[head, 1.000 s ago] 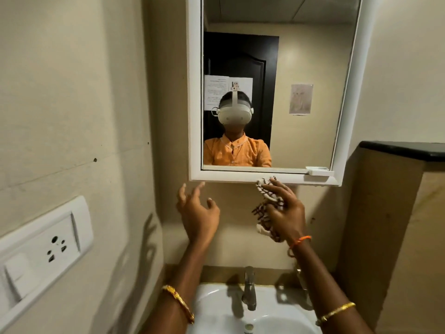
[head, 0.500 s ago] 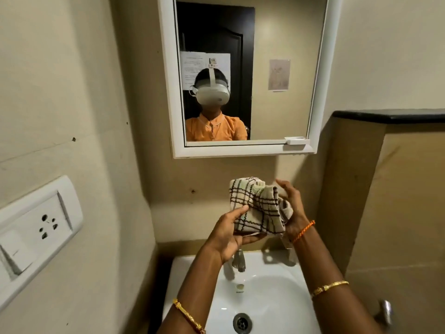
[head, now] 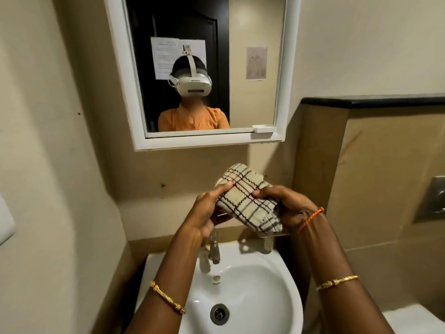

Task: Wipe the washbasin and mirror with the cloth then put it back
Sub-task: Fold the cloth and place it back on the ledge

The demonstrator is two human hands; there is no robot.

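While my left hand (head: 204,213) and right hand (head: 289,208) both pinch the checked cloth (head: 248,198), it hangs above the washbasin (head: 252,297), below the mirror (head: 252,68).

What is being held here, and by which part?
The checked cloth, bunched up, held by both hands above the basin: left hand on its left edge, right hand on its right side.

Tap (head: 214,249), perhaps flush plate (head: 435,198).
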